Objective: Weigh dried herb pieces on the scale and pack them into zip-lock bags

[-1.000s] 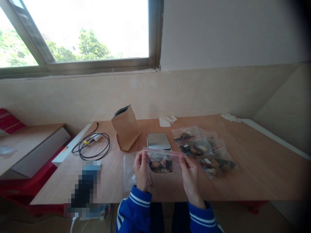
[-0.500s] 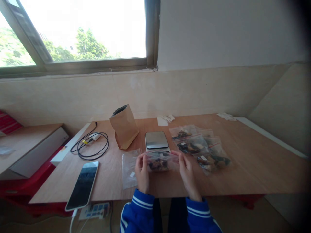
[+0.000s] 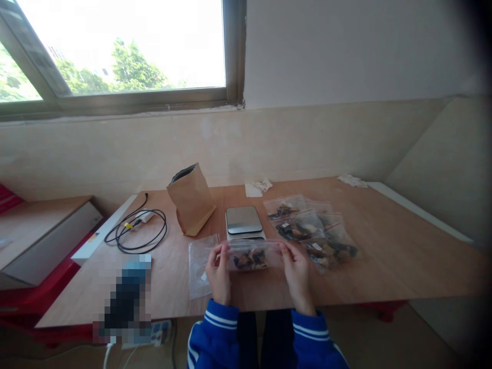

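Note:
A clear zip bag (image 3: 248,259) with dark and tan dried pieces in it is stretched between my hands, just in front of the scale. My left hand (image 3: 219,271) pinches the bag's top left corner, and my right hand (image 3: 296,269) pinches the top right corner. Behind the bag stands a small scale (image 3: 243,220) with a bare metal plate; the bag hides part of its front. An empty-looking clear bag (image 3: 198,282) lies flat beside my left hand. To the right, several filled zip bags (image 3: 302,228) overlap on the table.
A brown paper pouch (image 3: 192,200) stands with its top open behind the flat bag. Left of it lie a coiled black cable (image 3: 165,233) and a blurred phone-like device (image 3: 126,292) at the table's edge. White crumpled paper (image 3: 263,185) rests by the wall.
My hands have pulled the bag's top edge straighter, and its contents show more plainly. The whole view has shifted slightly; the things on the table keep their places.

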A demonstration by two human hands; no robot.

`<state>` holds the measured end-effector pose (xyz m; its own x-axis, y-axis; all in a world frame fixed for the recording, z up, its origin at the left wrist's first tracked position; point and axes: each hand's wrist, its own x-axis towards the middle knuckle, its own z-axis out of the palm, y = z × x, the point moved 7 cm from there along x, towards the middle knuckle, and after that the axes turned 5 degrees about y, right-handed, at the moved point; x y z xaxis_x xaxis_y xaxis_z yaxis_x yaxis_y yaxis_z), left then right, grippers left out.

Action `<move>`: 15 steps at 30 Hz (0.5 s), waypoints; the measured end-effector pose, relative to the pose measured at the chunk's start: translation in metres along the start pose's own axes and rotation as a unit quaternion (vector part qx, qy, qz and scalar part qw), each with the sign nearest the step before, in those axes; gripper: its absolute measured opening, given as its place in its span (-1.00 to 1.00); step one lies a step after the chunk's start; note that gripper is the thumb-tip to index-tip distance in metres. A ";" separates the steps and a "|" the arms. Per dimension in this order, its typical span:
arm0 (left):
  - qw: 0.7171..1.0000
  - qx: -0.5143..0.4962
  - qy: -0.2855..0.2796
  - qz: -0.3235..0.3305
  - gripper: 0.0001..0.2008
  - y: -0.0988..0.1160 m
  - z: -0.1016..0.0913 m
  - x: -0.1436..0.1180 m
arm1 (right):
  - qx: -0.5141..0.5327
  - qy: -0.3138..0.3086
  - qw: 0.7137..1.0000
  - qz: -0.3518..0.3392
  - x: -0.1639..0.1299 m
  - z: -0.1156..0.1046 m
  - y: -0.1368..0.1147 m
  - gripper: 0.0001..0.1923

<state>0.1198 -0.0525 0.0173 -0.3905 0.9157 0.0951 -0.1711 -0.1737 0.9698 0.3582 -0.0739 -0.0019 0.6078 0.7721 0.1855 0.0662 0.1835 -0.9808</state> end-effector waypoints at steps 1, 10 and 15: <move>1.000 -0.001 -0.003 0.001 -0.70 0.001 0.000 0.000 | -0.021 0.011 1.000 -0.019 0.000 -0.002 -0.004 -0.56; 0.996 0.057 -0.061 0.029 -0.69 0.009 -0.001 0.003 | -0.158 0.035 0.979 -0.125 0.000 -0.009 -0.007 -0.53; 0.995 0.074 -0.047 0.041 -0.70 0.007 -0.004 0.002 | -0.134 0.032 0.984 -0.115 -0.002 -0.006 -0.007 -0.54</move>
<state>0.1140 -0.0537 0.0237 -0.3109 0.9313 0.1899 -0.0046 -0.2013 0.9795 0.3608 -0.0806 0.0046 0.5996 0.6877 0.4093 0.4091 0.1762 -0.8953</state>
